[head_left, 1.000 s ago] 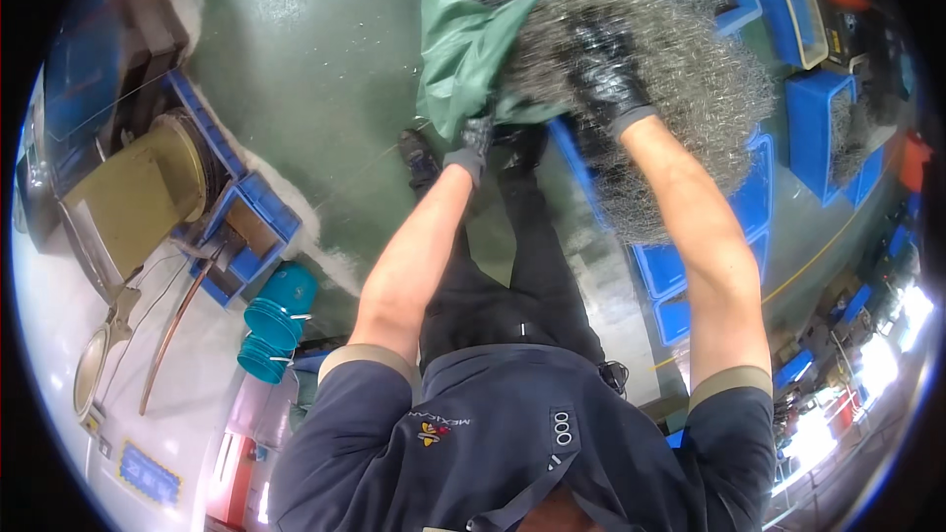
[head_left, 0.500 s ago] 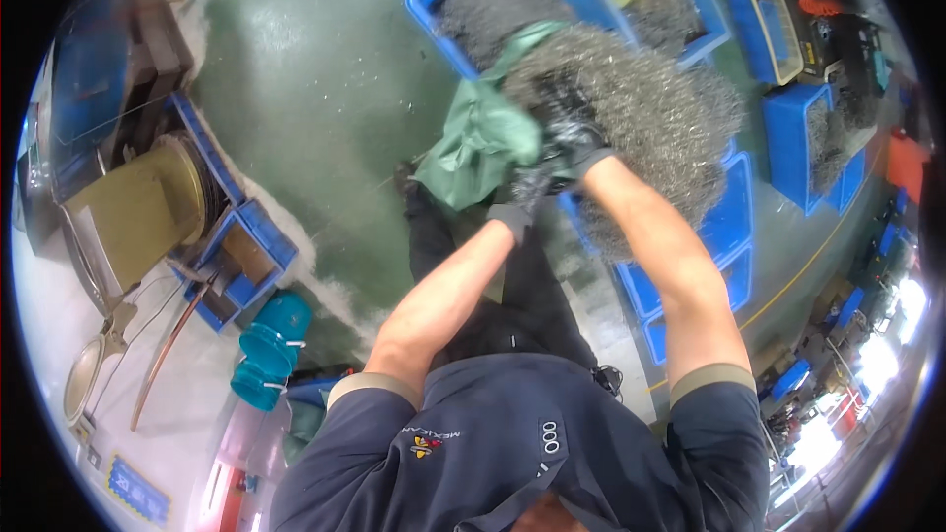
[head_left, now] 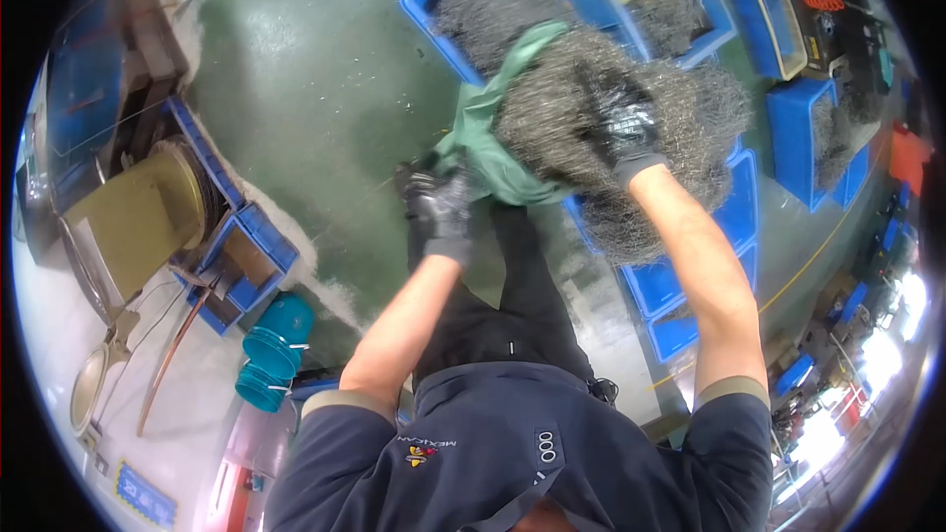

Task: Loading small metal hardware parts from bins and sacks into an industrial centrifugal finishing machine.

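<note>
Both my hands wear dark gloves. My left hand (head_left: 440,212) grips the lower edge of a green cloth bag (head_left: 488,143). A big tangled mass of grey metal shavings (head_left: 591,113) lies against the bag's mouth, and my right hand (head_left: 621,123) is pressed into the top of that mass, fingers closed in it. The bundle hangs above a blue crate (head_left: 419,10) filled with more grey shavings. My dark trousers and shoes show below the bag.
Several more blue crates (head_left: 798,128) of shavings stand to the right and behind. A tan machine (head_left: 128,222) with a blue bin (head_left: 246,251) sits at the left, and a stack of teal cups (head_left: 271,355) beside it. Green floor (head_left: 296,89) stretches ahead.
My left hand has slid down and left along the green bag, pulling it apart from my right hand. My right hand moved right, deeper over the shavings, and the bundle shifted right.
</note>
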Demonstrator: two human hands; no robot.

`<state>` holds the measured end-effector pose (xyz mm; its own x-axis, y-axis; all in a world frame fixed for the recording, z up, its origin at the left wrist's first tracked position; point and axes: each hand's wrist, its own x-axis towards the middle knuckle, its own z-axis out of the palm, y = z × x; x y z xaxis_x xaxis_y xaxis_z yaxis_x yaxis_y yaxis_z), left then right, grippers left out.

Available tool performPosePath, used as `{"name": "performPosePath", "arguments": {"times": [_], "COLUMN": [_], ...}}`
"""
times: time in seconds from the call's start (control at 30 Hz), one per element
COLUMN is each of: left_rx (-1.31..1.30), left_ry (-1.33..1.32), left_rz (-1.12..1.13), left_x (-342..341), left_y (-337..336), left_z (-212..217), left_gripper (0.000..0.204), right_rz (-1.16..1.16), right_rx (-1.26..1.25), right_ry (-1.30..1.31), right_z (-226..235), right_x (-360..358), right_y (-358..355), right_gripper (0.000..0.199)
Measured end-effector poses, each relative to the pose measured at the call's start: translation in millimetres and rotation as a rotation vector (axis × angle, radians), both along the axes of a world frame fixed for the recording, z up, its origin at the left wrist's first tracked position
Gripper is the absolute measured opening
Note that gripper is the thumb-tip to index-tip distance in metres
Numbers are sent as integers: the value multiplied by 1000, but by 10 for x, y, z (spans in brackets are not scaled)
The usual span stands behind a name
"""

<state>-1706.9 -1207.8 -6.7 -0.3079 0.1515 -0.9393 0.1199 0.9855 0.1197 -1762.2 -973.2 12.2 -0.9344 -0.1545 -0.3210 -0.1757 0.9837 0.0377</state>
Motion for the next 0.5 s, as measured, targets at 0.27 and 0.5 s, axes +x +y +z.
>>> {"name": "performPosePath", "arguments": {"times": [0.27, 0.5], "left_rx": [346, 1137], "left_ry": [504, -271], "left_rz": [460, 1657], "left_x": [-873, -644], "left_y": [-372, 668], "left_z": [-1612, 208], "left_gripper": [34, 44], "right_rz": [140, 262], "right_rx": [-176, 52], "right_ry": [3, -82], "right_z": [-444, -792], "right_x": [69, 495], "right_y": [-227, -291], "right_gripper": [77, 53]}}
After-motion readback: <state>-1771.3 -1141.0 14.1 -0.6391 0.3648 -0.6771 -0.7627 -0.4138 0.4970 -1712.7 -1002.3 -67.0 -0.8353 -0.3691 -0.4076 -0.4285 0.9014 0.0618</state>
